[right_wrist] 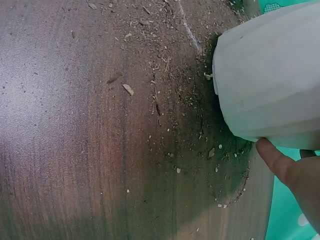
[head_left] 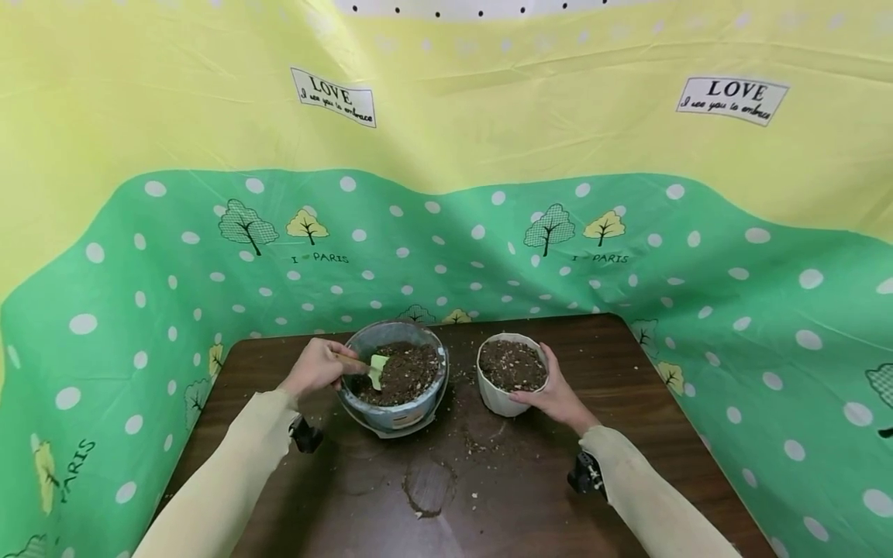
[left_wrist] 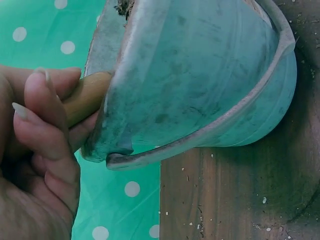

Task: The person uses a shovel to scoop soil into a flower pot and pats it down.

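From my end, the work in hand looks like digging or loosening — the left hand (head_left: 321,367) has its fingers curled round the wooden handle (left_wrist: 89,96) of a small tool, and the tool's pale green blade (head_left: 377,372) is inside the blue-grey bucket (head_left: 377,416), against the dark soil (head_left: 412,372). On the left wrist view I see thumb and fingers closed on that handle just beside the bucket's rim, with the bail (left_wrist: 232,111) hanging down along the outside.

The right hand (head_left: 556,395) has the white pot (head_left: 498,401) between a thumb on its near side and fingers round its right side, spread as wide as the pot. That pot stands to the right of the bucket, a short gap between them, and soil fills it almost to the rim. I can't tell whether its base sits fully on the brown table (head_left: 530,496).

To my eye the next move calls for a firm left grip and a level blade, so any soil it lifts isn't shed over the rim; crumbs (right_wrist: 165,100) already litter the wood. The right hand, I judge, needs only to steady the pot — squeezing harder could flex its wall.
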